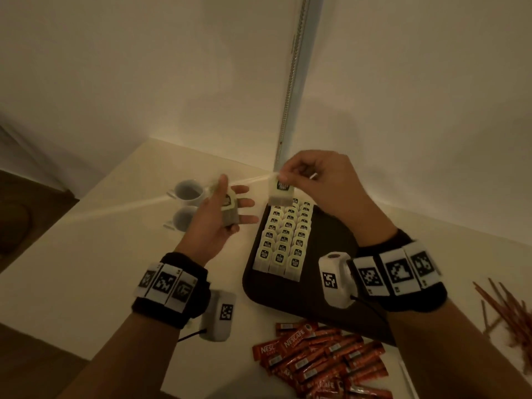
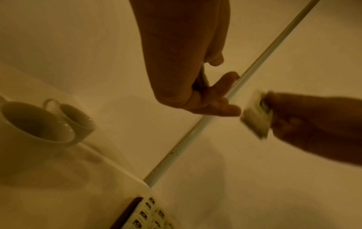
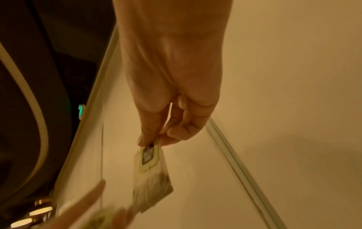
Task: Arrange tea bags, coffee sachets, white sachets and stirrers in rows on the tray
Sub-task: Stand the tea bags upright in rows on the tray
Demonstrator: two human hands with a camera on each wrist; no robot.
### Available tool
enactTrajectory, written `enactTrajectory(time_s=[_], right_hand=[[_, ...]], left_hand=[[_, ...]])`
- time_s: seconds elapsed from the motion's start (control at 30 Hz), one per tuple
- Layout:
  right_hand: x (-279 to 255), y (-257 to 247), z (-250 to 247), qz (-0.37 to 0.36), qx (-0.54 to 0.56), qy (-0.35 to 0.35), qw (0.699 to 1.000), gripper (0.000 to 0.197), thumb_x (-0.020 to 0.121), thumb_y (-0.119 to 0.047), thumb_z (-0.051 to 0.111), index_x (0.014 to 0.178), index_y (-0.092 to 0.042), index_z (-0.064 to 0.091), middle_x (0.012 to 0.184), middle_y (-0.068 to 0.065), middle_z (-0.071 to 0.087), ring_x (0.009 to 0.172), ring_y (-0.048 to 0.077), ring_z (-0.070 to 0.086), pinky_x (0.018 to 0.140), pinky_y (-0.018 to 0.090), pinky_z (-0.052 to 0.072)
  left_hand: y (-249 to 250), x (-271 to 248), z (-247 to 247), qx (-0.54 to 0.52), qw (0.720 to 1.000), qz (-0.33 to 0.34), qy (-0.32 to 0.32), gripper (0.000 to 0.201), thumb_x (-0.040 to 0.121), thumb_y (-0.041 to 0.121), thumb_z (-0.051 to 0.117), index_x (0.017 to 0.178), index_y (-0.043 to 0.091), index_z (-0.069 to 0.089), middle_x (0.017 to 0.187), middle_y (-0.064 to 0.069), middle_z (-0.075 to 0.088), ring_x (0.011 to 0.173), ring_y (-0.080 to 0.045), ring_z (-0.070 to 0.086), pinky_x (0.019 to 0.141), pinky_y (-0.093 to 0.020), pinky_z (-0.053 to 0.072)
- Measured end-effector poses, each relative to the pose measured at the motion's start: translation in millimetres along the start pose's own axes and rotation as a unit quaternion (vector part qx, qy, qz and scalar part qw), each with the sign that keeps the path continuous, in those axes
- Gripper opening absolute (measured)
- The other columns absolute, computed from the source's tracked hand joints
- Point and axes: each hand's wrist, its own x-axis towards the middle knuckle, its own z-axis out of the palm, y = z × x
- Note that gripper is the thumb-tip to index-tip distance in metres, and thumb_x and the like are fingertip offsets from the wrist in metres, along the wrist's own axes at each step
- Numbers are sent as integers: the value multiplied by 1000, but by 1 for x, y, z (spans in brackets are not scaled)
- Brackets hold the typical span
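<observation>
Tray (image 1: 331, 283): dark, on the table; holds tea bags in rows (image 1: 283, 240), three columns, overlapping, along its left part; right part bare.
Cups (image 1: 188, 192): two white ones left of the tray, near the back edge; contents too dim to tell.
Coffee sachets (image 1: 319, 358): red, in a loose heap on the table, just in front of the tray.
Stirrers (image 1: 506, 312): brown, scattered on the table, well to the right of the tray.
White sachets: not made out in any view.
Table (image 1: 100, 254): pale, set into a corner of cream walls; a thin strip (image 1: 290, 82) runs up the corner.
Left hand (image 1: 221, 217): raised left of the tray, palm up, fingers spread and nearly straight, thumb pressing a small stack of tea bags (image 1: 230, 211) against the palm.
Right hand (image 1: 319, 180): raised over the tray's far end, thumb and forefinger pinching the top of a single tea bag (image 1: 280, 194), which hangs down; other fingers curled.
Wrists: dark bands with black-and-white markers, a white camera on each.
</observation>
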Motion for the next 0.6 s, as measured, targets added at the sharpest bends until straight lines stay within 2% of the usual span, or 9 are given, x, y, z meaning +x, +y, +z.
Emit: enactTrajectory(time_s=[0.07,0.17,0.23,0.33,0.4,0.5,0.6], right_hand=[[-12,24,16,56,-33,-63,996,4,83,-14,69,87,-14,70,74,-13,63,64,-10,55,62,3,41],[-31,63,49,125,-82,-170,974,9,87,-10,64,95,-11,68,89,-1,67,77,1,59,67,10,48],[-43,84,70,158,-92,-219,958,13,89,-9,61,100,-6,67,99,8,67,84,12,60,77,17,49],[-54,105,98,194,-107,-265,938,18,90,-13,60,105,-4,66,108,8,65,91,12,56,79,17,41],[-58,116,111,215,-119,-280,928,21,89,-18,61,106,-5,65,108,7,63,97,15,56,82,21,41],[-61,131,125,241,-103,-254,931,17,89,-14,62,103,-5,65,107,12,65,98,23,62,87,31,51],[-63,139,132,249,-108,-210,939,13,89,-9,61,100,-3,65,103,13,67,93,22,63,84,29,52]], left_hand=[[3,2,-9,-30,999,-16,20,62,92,62,25,93,11,59,74,-2,71,62,-19,70,36,-14,37],[6,3,-16,-59,998,-9,38,72,91,67,20,92,8,61,79,-8,72,70,-22,71,36,-14,41],[7,2,-18,-66,997,-6,41,75,90,70,18,93,9,62,78,-9,72,67,-20,69,37,-14,40],[4,1,-20,-79,996,-6,30,79,90,71,13,91,8,62,75,-10,71,60,-18,66,39,-14,40],[1,2,-23,-86,996,-8,31,81,90,71,11,92,8,62,74,-11,71,57,-18,65,40,-15,41],[-1,4,-26,-89,995,-14,37,82,90,71,10,93,8,61,75,-12,70,57,-19,65,41,-16,43],[-1,6,-29,-85,995,-16,40,82,91,70,9,93,7,61,75,-12,70,56,-19,65,40,-16,43]])
